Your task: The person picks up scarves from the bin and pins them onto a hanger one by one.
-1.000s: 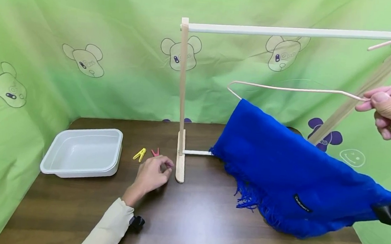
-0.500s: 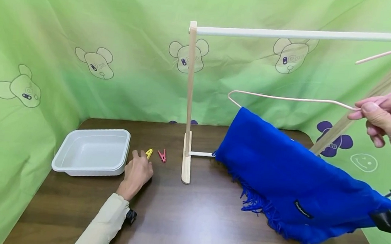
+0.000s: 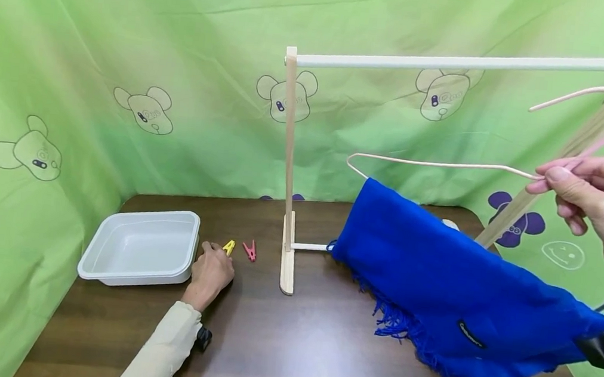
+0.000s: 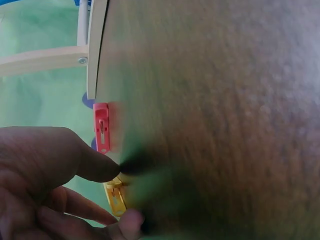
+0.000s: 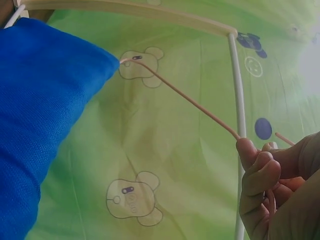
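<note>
My right hand [image 3: 598, 196] pinches a pale pink wire hanger [image 3: 433, 163] just under its hook. A blue fringed scarf [image 3: 433, 290] hangs over the hanger, in front of the rack; its folded edge also fills the left of the right wrist view. On the table, my left hand [image 3: 210, 273] is low beside a yellow clothespin [image 4: 115, 197]. In the left wrist view the thumb and fingertips are apart, with that clothespin seen between them; whether they touch it I cannot tell. A pink clothespin [image 3: 250, 250] lies just right of it.
A white plastic tub [image 3: 135, 276] stands left of the left hand. Behind the scarf is a wooden rack with a white top bar [image 3: 442, 62], its left foot [image 3: 287, 265] on the brown table [image 3: 287, 355]. Green printed cloth [image 3: 202, 96] surrounds the table.
My left hand has moved left, from beside the pink clothespin to the yellow one, then stayed there. The right hand still holds the hanger, which sits lower and farther left in view.
</note>
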A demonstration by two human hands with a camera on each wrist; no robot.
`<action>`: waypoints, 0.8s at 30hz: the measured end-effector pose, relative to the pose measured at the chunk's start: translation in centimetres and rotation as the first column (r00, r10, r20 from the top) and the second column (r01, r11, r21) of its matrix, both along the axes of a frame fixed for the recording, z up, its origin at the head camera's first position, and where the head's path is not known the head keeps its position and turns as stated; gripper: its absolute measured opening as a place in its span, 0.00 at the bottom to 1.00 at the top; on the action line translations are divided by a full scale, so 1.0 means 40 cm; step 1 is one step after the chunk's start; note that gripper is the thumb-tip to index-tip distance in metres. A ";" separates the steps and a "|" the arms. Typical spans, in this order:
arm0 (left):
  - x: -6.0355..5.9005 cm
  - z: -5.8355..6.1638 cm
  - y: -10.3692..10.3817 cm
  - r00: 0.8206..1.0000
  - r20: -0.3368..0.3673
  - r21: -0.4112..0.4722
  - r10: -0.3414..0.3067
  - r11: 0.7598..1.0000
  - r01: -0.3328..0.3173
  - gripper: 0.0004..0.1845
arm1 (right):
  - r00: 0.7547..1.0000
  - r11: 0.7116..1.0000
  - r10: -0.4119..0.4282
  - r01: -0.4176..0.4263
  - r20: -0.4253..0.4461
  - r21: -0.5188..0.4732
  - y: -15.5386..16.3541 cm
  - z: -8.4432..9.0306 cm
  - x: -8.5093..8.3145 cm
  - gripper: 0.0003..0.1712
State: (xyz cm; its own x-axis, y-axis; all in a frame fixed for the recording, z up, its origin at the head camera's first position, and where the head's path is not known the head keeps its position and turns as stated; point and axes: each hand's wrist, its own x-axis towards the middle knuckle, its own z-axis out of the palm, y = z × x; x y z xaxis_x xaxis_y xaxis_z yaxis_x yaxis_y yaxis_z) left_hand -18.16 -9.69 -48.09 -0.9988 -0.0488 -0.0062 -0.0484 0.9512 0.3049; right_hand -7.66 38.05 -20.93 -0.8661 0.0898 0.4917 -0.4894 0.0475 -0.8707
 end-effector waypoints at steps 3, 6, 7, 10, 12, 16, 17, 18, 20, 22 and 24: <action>0.004 -0.003 0.003 1.000 -0.020 0.002 -0.006 1.000 0.007 0.30 | 0.999 0.998 -0.041 0.039 0.034 0.045 0.002 -0.003 0.009 0.14; 0.005 -0.007 0.005 0.999 -0.034 -0.002 -0.016 1.000 0.016 0.26 | 0.989 0.982 -0.129 0.116 0.078 0.151 -0.001 -0.006 0.019 0.16; 0.005 -0.009 0.006 0.999 -0.035 -0.003 -0.019 1.000 0.019 0.25 | 0.984 0.972 -0.157 0.139 0.086 0.188 -0.002 -0.006 0.021 0.16; 0.004 -0.015 0.005 0.999 -0.032 -0.006 -0.026 1.000 0.026 0.22 | 0.969 0.943 -0.222 0.186 0.105 0.275 -0.004 -0.009 0.022 0.17; 0.004 -0.018 0.003 0.999 -0.034 -0.007 -0.026 1.000 0.026 0.21 | 0.959 0.920 -0.259 0.209 0.114 0.331 -0.005 -0.011 0.019 0.16; 0.003 -0.021 -0.002 0.999 -0.042 -0.004 -0.025 1.000 0.025 0.20 | 0.949 0.897 -0.289 0.222 0.127 0.381 -0.010 -0.016 0.014 0.14; 0.003 -0.022 -0.003 0.999 -0.043 -0.002 -0.024 1.000 0.024 0.20 | 0.942 0.885 -0.308 0.231 0.136 0.404 -0.012 -0.017 0.014 0.14; 0.003 -0.022 -0.003 0.999 -0.043 0.000 -0.024 1.000 0.024 0.20 | 0.939 0.879 -0.316 0.236 0.138 0.414 -0.013 -0.019 0.013 0.14; 0.003 -0.023 -0.004 0.999 -0.043 0.004 -0.023 1.000 0.024 0.20 | 0.932 0.869 -0.332 0.242 0.145 0.431 -0.016 -0.022 0.012 0.15; 0.002 -0.024 -0.006 0.998 -0.049 0.007 -0.025 1.000 0.025 0.20 | 0.933 0.875 -0.324 0.233 0.156 0.423 -0.019 -0.025 0.012 0.16; 0.001 -0.024 -0.009 0.998 -0.060 0.008 -0.031 0.999 0.032 0.19 | 0.936 0.881 -0.317 0.230 0.155 0.414 -0.024 -0.029 0.010 0.16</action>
State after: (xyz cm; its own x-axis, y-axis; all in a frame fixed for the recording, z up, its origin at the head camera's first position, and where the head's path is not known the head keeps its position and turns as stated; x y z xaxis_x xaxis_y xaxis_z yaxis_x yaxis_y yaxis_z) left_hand -18.11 -10.04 -49.04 -0.9984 -0.0176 0.0529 -0.0001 0.9493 0.3145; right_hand -7.27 37.09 -22.07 -0.9214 0.1807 0.3441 -0.2138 0.5035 -0.8371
